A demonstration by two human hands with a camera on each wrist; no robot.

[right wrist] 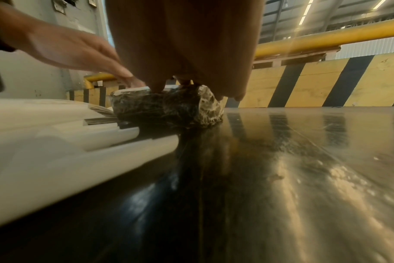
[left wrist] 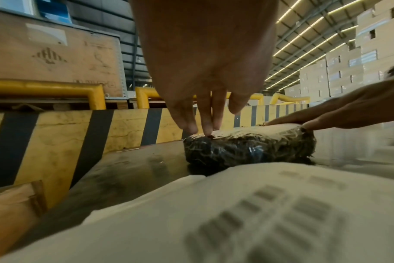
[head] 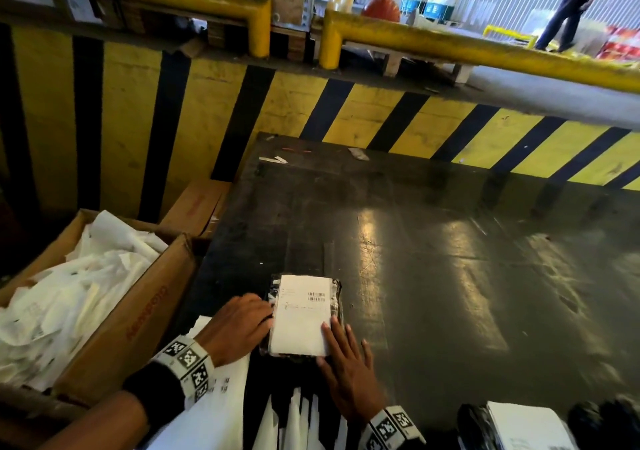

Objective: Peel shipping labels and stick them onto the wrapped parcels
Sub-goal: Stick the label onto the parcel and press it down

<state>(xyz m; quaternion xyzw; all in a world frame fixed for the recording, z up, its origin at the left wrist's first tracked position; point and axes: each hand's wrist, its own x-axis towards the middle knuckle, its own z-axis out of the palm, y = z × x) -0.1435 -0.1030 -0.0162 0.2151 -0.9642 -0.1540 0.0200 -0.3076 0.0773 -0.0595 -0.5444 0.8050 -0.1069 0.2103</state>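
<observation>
A black film-wrapped parcel point(head: 335, 297) lies on the dark table point(head: 450, 241) near its front edge, with a white shipping label point(head: 301, 314) covering its top. My left hand point(head: 239, 325) touches the parcel's left edge with straight fingers; in the left wrist view the fingertips point(left wrist: 206, 129) press on the wrap point(left wrist: 250, 147). My right hand point(head: 346, 363) lies flat, its fingers pressing on the label's lower right part. The right wrist view shows the parcel point(right wrist: 169, 106) under both hands. Sheets of labels point(head: 221, 408) lie under my left wrist.
A cardboard box point(head: 145, 311) full of crumpled white backing paper point(head: 69, 293) stands left of the table. Another labelled black parcel point(head: 512, 425) lies at the front right. A yellow-black striped wall point(head: 381, 117) with yellow rails backs the table. A person point(head: 575, 2) stands far right.
</observation>
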